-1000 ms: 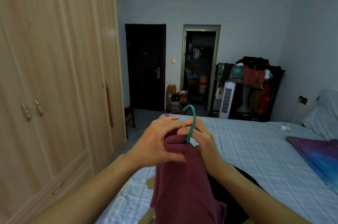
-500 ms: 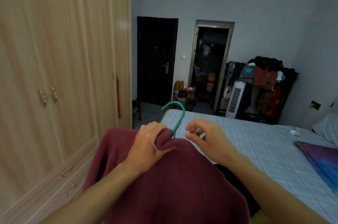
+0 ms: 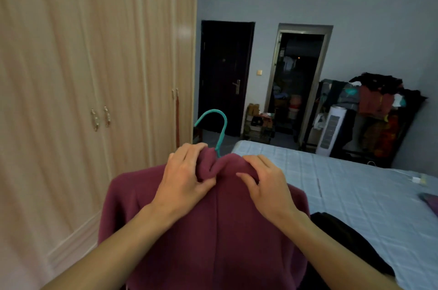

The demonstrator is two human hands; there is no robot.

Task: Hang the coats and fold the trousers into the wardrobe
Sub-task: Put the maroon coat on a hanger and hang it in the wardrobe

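Head view: left hand (image 3: 184, 178) grips the collar of the maroon fleece coat (image 3: 213, 242) under the curved teal hanger hook (image 3: 219, 123); right hand (image 3: 267, 185) beside it pinches the cloth. Uneven tugging could slip the coat off.

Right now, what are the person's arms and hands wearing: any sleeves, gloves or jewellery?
The left hand and right hand are ungloved, with no rings, watch or bands visible. No sleeves show: both are bare from the wrists to the frame's edge.
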